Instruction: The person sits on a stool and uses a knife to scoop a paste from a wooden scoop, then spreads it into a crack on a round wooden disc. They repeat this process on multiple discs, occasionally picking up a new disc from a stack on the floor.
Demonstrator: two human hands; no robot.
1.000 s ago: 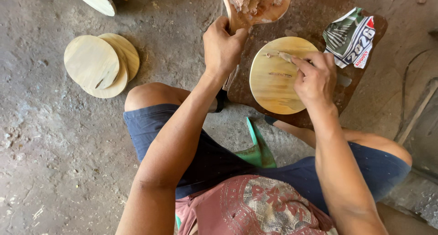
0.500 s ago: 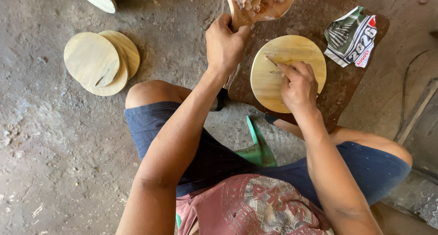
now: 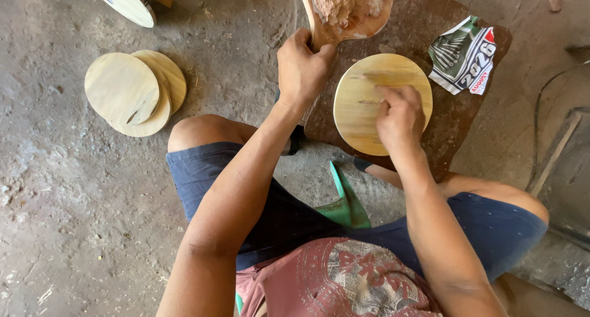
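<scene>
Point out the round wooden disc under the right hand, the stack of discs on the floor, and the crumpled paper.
round wooden disc [image 3: 359,117], head view, bare left half.
stack of discs [image 3: 123,89], head view, top disc's face.
crumpled paper [image 3: 464,55], head view, its middle.

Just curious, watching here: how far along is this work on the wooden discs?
Possibly done: three discs stacked on the floor. In hand: right hand rubs the disc on the board; left hand holds a paddle of brown paste. Left: unclear; another disc lies at top.
</scene>
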